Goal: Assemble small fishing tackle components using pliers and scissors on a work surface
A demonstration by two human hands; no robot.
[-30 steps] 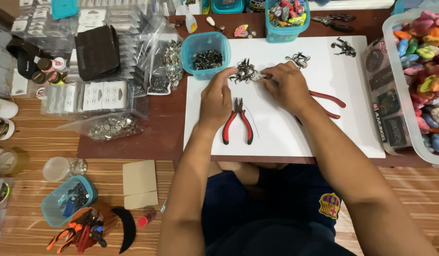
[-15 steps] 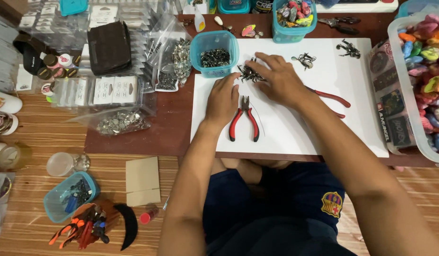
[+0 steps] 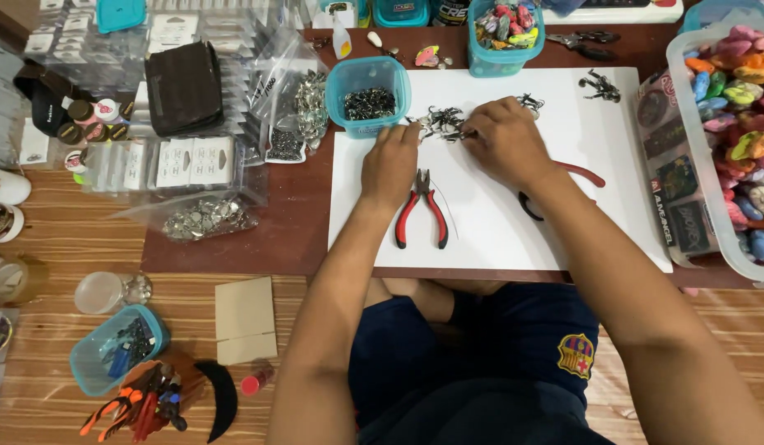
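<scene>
White sheet (image 3: 497, 222), both hands (image 3: 390, 165) (image 3: 506, 140) pinching dark metal charms (image 3: 444, 124) near its top edge, red pliers (image 3: 421, 210) below.

Low brown table (image 3: 295, 235): white board (image 3: 497, 222), teal tub (image 3: 368, 95), black wallet (image 3: 184, 88), packets; wooden floor (image 3: 36, 330).

A single head-worn camera looks almost straight down, from above and just behind the seated person. It faces the low tabletop (image 3: 234, 247), close enough that both forearms and lap fill the lower frame, with floor (image 3: 36, 247) at left.
</scene>
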